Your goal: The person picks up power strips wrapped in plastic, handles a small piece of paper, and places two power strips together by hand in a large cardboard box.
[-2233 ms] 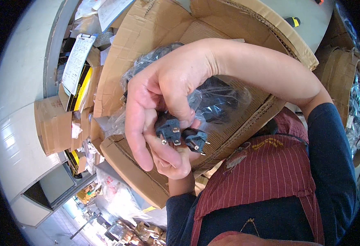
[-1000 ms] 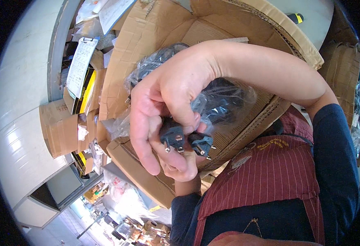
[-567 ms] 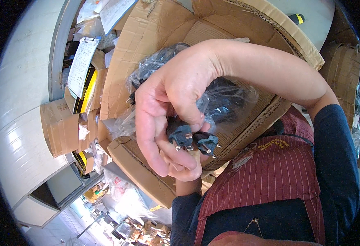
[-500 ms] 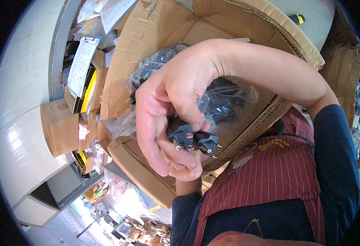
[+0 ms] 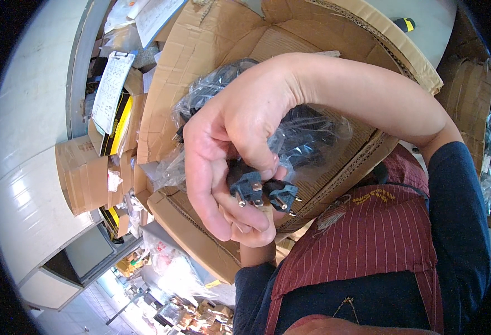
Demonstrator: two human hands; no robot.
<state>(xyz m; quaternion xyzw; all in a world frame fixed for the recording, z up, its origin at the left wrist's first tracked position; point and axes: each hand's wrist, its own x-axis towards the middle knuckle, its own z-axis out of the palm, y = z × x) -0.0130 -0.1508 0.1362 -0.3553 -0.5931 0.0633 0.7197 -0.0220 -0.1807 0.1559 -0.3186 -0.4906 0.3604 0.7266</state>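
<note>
Over the open cardboard box (image 5: 170, 84), the hands are together: the right hand (image 5: 240, 120) is closed around two black power plugs (image 5: 247, 188), pins facing outward, and the left hand (image 5: 255, 235) meets it from below, mostly hidden, so I cannot tell its grip. In my judgement, this pair is already separated, while other dark items lie inside the box, wrapped in clear plastic (image 5: 315, 134). Beyond, a pale surface (image 5: 424, 42) carries a black-and-yellow tool (image 5: 406, 25); leftward, there are cartons (image 5: 83, 174) and a clipboard (image 5: 112, 84).
</note>
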